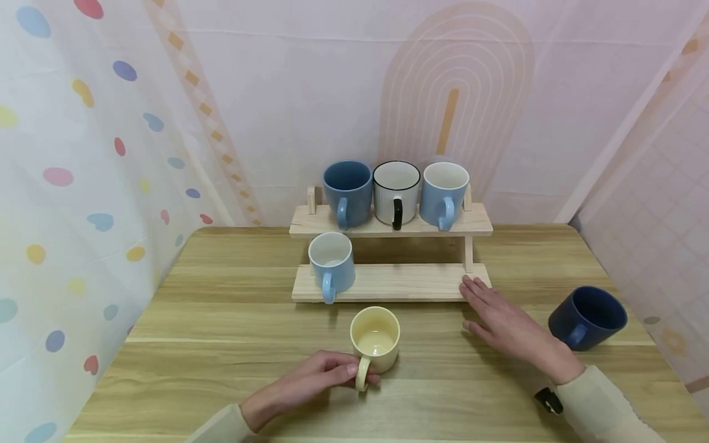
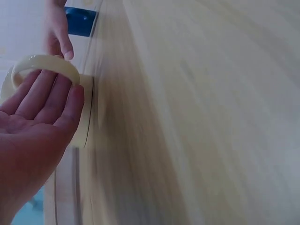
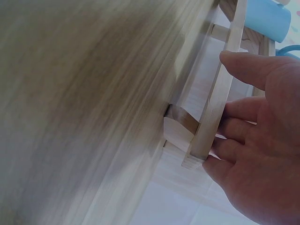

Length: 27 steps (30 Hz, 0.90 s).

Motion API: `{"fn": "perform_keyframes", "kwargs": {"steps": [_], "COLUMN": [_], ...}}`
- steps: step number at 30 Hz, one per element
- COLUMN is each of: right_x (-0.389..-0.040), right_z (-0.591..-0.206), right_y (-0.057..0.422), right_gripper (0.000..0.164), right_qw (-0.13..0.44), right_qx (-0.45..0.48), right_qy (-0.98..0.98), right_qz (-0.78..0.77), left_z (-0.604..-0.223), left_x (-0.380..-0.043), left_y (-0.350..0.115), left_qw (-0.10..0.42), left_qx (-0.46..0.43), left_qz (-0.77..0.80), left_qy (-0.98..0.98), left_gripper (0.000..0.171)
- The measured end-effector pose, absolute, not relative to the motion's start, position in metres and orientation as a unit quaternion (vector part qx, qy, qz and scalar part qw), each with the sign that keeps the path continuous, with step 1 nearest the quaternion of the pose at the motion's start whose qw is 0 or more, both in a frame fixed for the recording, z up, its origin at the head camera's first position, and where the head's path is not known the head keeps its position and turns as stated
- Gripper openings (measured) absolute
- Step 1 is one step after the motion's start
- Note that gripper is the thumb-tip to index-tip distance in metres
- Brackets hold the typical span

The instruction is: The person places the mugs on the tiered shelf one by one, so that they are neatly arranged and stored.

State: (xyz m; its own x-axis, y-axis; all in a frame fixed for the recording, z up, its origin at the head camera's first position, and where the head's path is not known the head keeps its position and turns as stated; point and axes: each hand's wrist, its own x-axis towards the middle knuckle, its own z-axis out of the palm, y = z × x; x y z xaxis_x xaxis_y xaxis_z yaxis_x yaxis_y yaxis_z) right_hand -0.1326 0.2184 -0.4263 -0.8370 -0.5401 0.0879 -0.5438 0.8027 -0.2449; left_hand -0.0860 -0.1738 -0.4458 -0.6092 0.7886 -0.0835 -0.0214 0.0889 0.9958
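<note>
A yellow mug [image 1: 382, 344] stands on the table in front of the rack, its handle toward me. My left hand [image 1: 316, 378] holds that mug by the handle, the thumb at the handle and the fingers behind it; the left wrist view shows the fingers [image 2: 44, 96] under the handle's loop. My right hand [image 1: 512, 326] rests its fingertips on the right end of the wooden rack's lower board [image 1: 410, 283], thumb spread away. In the right wrist view the fingers [image 3: 234, 131] lie against the board. A light blue mug [image 1: 338, 271] stands at that board's left end.
On the upper board [image 1: 482, 221] stand a blue mug [image 1: 354, 203], a white mug with black rim [image 1: 388, 197] and a light blue mug [image 1: 434, 197]. A navy mug [image 1: 565, 314] stands right of my right hand. A small black object [image 1: 548, 400] is by the right sleeve.
</note>
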Motion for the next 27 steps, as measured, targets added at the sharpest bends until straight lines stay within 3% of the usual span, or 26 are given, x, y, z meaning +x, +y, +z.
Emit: {"fn": "perform_keyframes", "kwargs": {"steps": [13,27], "right_x": [-0.1337,-0.1332], "right_z": [-0.4254,-0.4259], "right_y": [0.2178,0.2186], "right_gripper": [0.065,0.065], "right_qw": [0.007,0.005], "right_qx": [0.287,0.286], "right_qy": [-0.948,-0.949], "right_qz": [0.134,0.133], "left_z": [-0.4454,-0.4415], "left_x": [-0.0831,-0.0777], "left_y": [-0.1647,-0.1685], "left_qw": [0.314,0.250], "left_qx": [0.293,0.233], "left_qz": [0.594,0.583], "left_qy": [0.680,0.737], "left_gripper": [0.041,0.037]}}
